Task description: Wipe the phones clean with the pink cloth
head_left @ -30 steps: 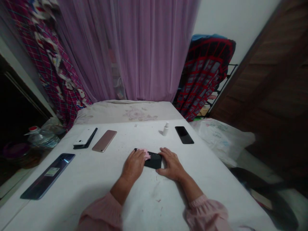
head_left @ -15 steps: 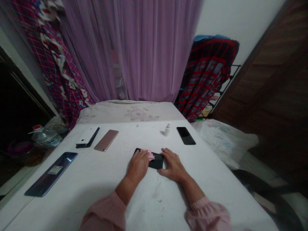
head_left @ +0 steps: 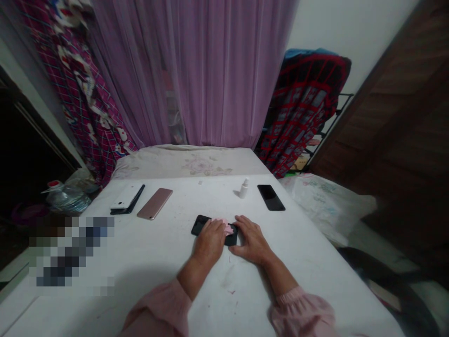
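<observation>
A black phone (head_left: 199, 225) lies flat on the white-covered table in front of me. My left hand (head_left: 209, 241) presses a crumpled pink cloth (head_left: 228, 229) down on the phone's surface, fingers closed over it. At the phone's right end, my right hand (head_left: 253, 241) grips it, with the thumb on the near edge and the fingers at the far corner. Beyond my hands stands a small white spray bottle (head_left: 243, 190).
Another black phone (head_left: 271, 197) lies to the right. At left are a rose-gold phone (head_left: 155, 203) and a white phone (head_left: 124, 198) resting on a dark one. A pixelated patch (head_left: 72, 255) covers the left table edge. A plastic bag (head_left: 322, 206) sits beside the table's right edge.
My left hand has slid right along the phone with the pink cloth, uncovering the phone's left end. My right hand has stayed at the right end.
</observation>
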{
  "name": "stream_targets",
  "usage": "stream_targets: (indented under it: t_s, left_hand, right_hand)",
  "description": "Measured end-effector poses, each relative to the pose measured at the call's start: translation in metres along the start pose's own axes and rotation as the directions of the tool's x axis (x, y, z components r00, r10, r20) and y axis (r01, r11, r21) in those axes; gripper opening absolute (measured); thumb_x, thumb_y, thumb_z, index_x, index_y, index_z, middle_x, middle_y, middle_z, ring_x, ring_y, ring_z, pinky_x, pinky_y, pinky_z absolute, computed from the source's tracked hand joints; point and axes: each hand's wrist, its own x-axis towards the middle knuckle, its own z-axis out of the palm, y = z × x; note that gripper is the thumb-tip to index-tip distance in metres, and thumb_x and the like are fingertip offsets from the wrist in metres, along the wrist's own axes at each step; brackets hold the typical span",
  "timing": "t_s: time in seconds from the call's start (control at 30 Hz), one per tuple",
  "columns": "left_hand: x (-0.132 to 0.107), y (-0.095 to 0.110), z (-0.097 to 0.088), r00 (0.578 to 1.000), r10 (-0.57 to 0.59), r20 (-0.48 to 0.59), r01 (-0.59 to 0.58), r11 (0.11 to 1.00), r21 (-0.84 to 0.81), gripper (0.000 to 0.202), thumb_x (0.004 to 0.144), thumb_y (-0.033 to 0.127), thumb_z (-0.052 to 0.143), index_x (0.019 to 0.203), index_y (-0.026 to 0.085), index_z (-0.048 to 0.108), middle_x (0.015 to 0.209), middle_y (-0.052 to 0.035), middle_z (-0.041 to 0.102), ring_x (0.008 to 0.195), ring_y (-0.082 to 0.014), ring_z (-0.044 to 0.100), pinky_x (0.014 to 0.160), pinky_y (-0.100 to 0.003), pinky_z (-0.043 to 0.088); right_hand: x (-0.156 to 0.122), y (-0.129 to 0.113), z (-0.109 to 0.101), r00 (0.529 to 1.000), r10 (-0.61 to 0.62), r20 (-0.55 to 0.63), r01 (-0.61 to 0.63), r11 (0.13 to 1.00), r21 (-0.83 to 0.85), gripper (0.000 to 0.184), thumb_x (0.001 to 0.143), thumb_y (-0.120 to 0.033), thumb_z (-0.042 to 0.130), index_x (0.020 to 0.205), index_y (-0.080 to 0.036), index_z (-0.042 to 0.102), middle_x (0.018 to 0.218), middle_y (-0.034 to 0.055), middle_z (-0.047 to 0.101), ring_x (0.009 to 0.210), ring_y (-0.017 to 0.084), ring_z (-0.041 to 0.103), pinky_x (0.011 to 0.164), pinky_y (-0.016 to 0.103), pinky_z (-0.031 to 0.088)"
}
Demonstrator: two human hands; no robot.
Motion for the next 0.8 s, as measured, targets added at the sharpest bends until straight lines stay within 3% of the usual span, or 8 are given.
stream_targets:
  t_s: [0.3,0.4,0.63,0.7,0.8]
  left_hand:
    - [-0.008,-0.045,-0.015,0.984,-0.146,-0.098,0.153,0.986,0.070,0.031,0.095,0.015,0.040,0.113,0.017,0.065,0.117,-0.0112,0.069,0.109,-0.0245,0.063,0.102,-0.048,0.045]
    - [-0.005,-0.035,-0.010,0.987,-0.135,-0.084,0.140,0.988,0.063,0.030,0.094,0.014,0.040,0.113,0.015,0.064,0.118,-0.0128,0.069,0.110,-0.0250,0.063,0.104,-0.048,0.044]
    - [0.009,0.014,0.013,0.999,-0.030,-0.013,0.029,1.000,-0.006,0.030,0.090,0.009,0.047,0.115,0.013,0.063,0.119,-0.0120,0.068,0.115,-0.0232,0.061,0.106,-0.044,0.042]
    - [0.009,0.015,0.012,1.000,-0.009,0.000,0.009,1.000,-0.026,0.031,0.090,0.008,0.047,0.116,0.012,0.063,0.120,-0.0119,0.068,0.116,-0.0232,0.060,0.106,-0.043,0.042]
    - [0.005,0.000,0.002,1.000,-0.007,0.003,0.007,1.000,-0.024,0.032,0.090,0.008,0.046,0.118,0.014,0.062,0.120,-0.0097,0.068,0.116,-0.0228,0.060,0.105,-0.043,0.043]
  right_hand:
    - [-0.001,-0.001,-0.001,1.000,-0.002,0.003,0.002,1.000,0.001,0.068,0.063,-0.040,0.073,0.126,-0.019,0.056,0.147,0.0164,0.044,0.139,0.034,0.034,0.110,0.051,0.026]
    - [-0.001,-0.002,-0.001,1.000,-0.006,-0.004,0.006,1.000,-0.003,0.068,0.064,-0.040,0.073,0.126,-0.019,0.055,0.147,0.0164,0.044,0.139,0.034,0.034,0.110,0.051,0.027]
    - [-0.001,-0.001,0.002,0.999,-0.011,-0.031,0.011,1.000,-0.012,0.068,0.063,-0.039,0.074,0.125,-0.017,0.057,0.145,0.0175,0.046,0.137,0.035,0.037,0.109,0.051,0.029]
    - [-0.001,-0.001,0.001,0.999,-0.015,-0.029,0.014,1.000,-0.016,0.068,0.063,-0.039,0.074,0.125,-0.018,0.057,0.145,0.0178,0.047,0.137,0.035,0.037,0.108,0.051,0.030]
    - [-0.001,0.001,0.001,1.000,-0.022,-0.017,0.022,1.000,-0.012,0.068,0.065,-0.041,0.074,0.127,-0.019,0.056,0.146,0.0171,0.045,0.138,0.035,0.036,0.108,0.052,0.029]
